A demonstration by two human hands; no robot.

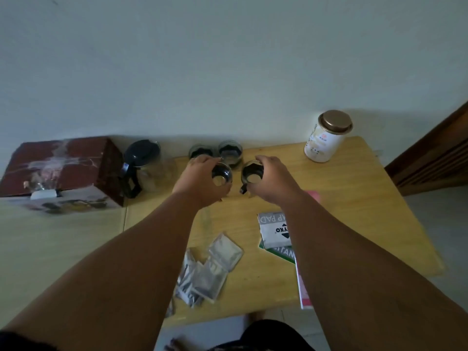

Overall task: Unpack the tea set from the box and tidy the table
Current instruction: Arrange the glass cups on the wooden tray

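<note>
Evidently most of the unpacking is done. The teapot (145,168), glass with a black lid and handle, is set on the table (354,198) just beside the box (63,168). At the back edge the rear left cup (201,152) and the rear right cup (230,153) are stood close together. Just in front of them, a third cup (222,174) is gripped by the left hand (198,179) and a fourth cup (252,173) by the right hand (273,178), with the fingers curled round the glass in each case. Whether these two cups are resting on the wood or are lifted off it cannot be told. What is left inside the box cannot be seen.

The tidying is judged largely undone. Foil sachets (207,272) are heaped loosely near the front edge, printed packets (274,230) are overlapped beside them, and a pink booklet (304,287) is left overhanging the front.

A white tin (325,140) with a bronze lid is stood at the far right corner. The table is of pale yellow wood and is pushed against a plain pale wall (228,59). A dark wooden door (435,158) is seen at the right.
</note>
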